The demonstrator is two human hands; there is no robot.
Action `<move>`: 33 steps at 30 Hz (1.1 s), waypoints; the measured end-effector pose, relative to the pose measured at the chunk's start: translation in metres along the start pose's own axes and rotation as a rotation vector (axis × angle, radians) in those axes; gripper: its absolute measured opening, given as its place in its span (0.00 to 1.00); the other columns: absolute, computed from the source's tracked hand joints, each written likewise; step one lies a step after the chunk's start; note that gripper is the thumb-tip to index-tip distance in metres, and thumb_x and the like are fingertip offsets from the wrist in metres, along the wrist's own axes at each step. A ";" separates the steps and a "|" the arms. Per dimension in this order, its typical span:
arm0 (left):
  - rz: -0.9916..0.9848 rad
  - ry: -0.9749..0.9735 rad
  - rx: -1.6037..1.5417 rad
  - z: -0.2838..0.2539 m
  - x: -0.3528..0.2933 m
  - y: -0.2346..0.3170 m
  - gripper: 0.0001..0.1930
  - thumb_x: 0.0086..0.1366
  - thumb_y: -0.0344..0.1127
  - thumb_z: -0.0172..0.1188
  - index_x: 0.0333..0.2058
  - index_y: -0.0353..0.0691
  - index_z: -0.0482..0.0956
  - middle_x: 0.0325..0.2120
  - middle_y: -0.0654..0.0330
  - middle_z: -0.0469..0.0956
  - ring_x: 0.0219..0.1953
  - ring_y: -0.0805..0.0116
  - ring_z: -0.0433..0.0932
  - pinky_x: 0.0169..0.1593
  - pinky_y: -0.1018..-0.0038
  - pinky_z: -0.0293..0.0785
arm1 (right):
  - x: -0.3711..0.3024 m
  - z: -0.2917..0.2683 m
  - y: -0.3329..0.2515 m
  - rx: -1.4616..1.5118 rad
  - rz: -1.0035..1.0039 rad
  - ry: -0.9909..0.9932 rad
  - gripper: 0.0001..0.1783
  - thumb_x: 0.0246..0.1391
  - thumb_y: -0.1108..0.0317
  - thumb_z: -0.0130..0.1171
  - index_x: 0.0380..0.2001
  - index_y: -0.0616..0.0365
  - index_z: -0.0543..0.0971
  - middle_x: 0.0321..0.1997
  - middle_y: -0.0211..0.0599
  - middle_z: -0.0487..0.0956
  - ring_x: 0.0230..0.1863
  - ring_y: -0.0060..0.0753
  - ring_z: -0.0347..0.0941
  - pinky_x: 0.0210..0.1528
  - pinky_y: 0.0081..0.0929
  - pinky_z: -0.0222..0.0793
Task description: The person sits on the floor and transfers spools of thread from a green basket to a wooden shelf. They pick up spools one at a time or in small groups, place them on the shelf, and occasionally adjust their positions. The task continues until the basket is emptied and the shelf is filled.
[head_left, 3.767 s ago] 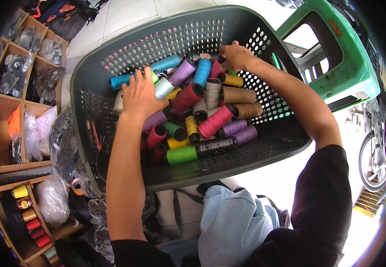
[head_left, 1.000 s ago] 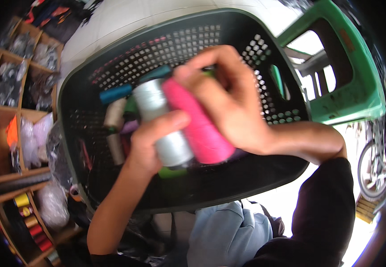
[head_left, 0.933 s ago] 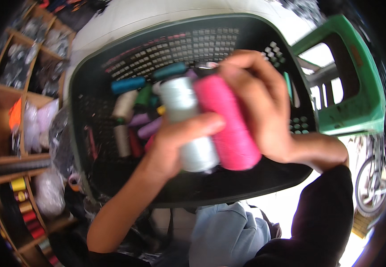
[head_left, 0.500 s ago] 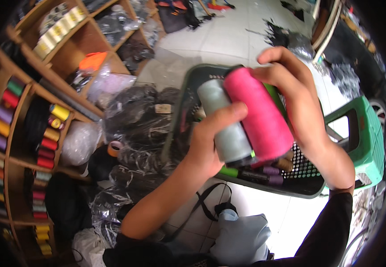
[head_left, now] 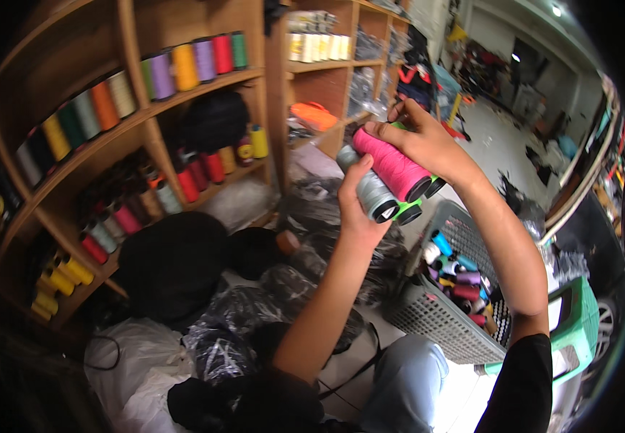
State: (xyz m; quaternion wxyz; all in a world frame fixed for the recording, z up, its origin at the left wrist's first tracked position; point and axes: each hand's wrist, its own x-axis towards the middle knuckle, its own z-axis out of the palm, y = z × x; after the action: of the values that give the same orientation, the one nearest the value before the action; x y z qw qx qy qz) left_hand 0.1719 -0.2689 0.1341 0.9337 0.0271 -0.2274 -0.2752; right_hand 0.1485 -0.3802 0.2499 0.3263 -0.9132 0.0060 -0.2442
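A bundle of thread spools is held up between my two hands. My left hand (head_left: 358, 213) is closed around its lower left side, the thumb lying on a pale grey thread spool (head_left: 371, 192). My right hand (head_left: 428, 141) grips the bundle's upper end, with its thumb on a bright pink thread spool (head_left: 397, 167). Behind these two, bright green thread (head_left: 407, 212) shows in part; its spools are mostly hidden. The black ends of the spools point toward me and down to the right. Beneath my right forearm stands a grey perforated basket (head_left: 435, 321) with several mixed spools inside.
Wooden shelves (head_left: 204, 98) at the left and back hold rows of coloured spools. Dark plastic-wrapped bundles (head_left: 229, 317) and a black rounded item (head_left: 172, 263) lie below them. A green plastic stool (head_left: 578, 325) stands right of the basket, and white floor tiles (head_left: 500, 137) extend behind.
The view has swung up and left toward the shelves. My hands have carried the spools away from over the basket, and the bundle has turned so its black ends show.
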 end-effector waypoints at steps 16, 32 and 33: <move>0.410 0.104 0.416 -0.053 -0.077 0.239 0.24 0.64 0.39 0.60 0.57 0.37 0.72 0.51 0.57 0.77 0.54 0.64 0.78 0.59 0.67 0.74 | 0.048 0.187 -0.153 0.081 -0.167 -0.550 0.52 0.39 0.38 0.77 0.57 0.65 0.69 0.47 0.45 0.79 0.48 0.37 0.78 0.51 0.31 0.74; 0.132 1.033 0.632 -0.054 -0.217 0.255 0.19 0.60 0.41 0.68 0.46 0.38 0.74 0.33 0.54 0.80 0.34 0.56 0.85 0.40 0.61 0.83 | -0.009 0.381 -0.067 0.807 0.552 -1.067 0.46 0.44 0.54 0.77 0.60 0.64 0.65 0.50 0.42 0.78 0.45 0.36 0.80 0.46 0.34 0.79; 0.098 1.012 0.509 -0.052 -0.248 0.237 0.19 0.61 0.39 0.66 0.47 0.37 0.74 0.34 0.53 0.81 0.37 0.55 0.85 0.42 0.59 0.84 | -0.029 0.365 -0.075 0.991 0.614 -1.239 0.39 0.46 0.56 0.76 0.56 0.60 0.68 0.47 0.39 0.79 0.42 0.35 0.80 0.43 0.35 0.79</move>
State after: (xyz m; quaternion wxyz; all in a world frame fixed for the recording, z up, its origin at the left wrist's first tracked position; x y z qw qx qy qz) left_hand 0.1291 0.0583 0.0271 0.9020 0.3692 0.1884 -0.1205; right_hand 0.2766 -0.0999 0.0380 0.6844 -0.5915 -0.0339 0.4249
